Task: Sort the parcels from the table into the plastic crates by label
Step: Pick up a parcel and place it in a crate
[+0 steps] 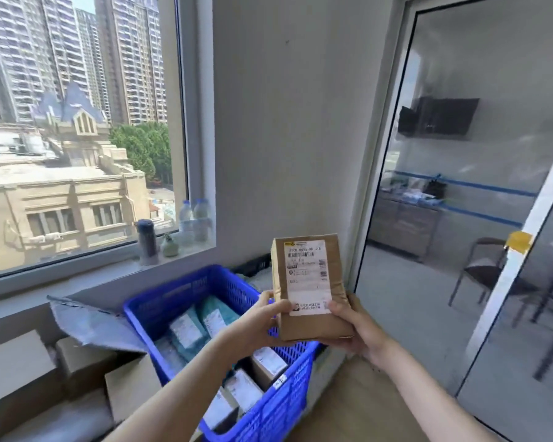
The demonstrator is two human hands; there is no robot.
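Note:
I hold a brown cardboard parcel (310, 325) upright in front of me, its white shipping label facing me. My left hand (258, 323) grips its lower left edge, thumb on the front. My right hand (353, 327) grips its lower right corner, thumb on the label's bottom. The parcel hangs above the far right part of a blue plastic crate (173, 291). Inside the crate lie several parcels: teal bags with white labels and small brown boxes.
Cardboard boxes (20, 371) and a grey bag (93, 323) are stacked left of the crate. Bottles and a dark flask (147, 240) stand on the window sill. A wooden table edge (361, 406) lies below my right arm. A glass partition (460, 218) stands on the right.

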